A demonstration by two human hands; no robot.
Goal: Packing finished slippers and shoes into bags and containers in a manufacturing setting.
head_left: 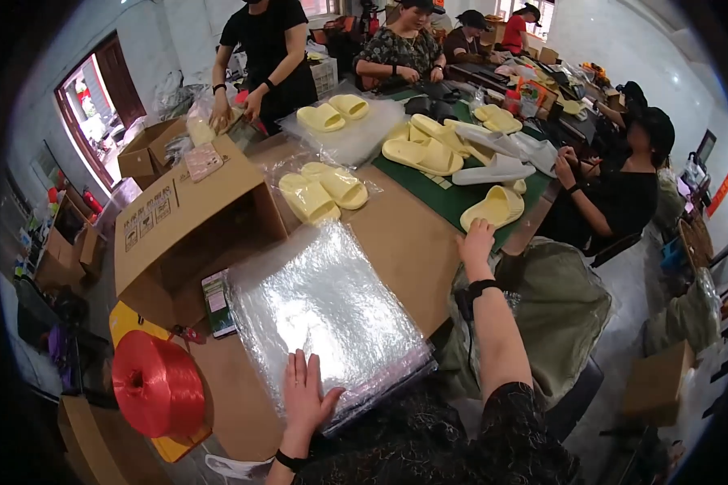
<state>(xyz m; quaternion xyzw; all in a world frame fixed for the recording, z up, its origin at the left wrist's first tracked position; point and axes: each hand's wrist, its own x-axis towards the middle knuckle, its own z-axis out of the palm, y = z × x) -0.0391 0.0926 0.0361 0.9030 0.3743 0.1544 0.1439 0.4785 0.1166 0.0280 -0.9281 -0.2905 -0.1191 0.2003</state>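
My left hand (306,396) lies flat, fingers spread, on the near edge of a stack of clear plastic bags (323,307) on the brown table (404,242). My right hand (477,240) reaches far forward and touches a yellow slipper (492,208) that lies at the edge of the green mat (429,187); whether the fingers grip it cannot be told. A pair of yellow slippers in a clear bag (323,192) lies just beyond the stack.
An open cardboard box (188,226) stands on the left, a red spool of twine (158,384) near the front left. More yellow and white slippers (461,149) cover the mat. Several people work around the table's far and right sides. A grey-green sack (562,303) sits at my right.
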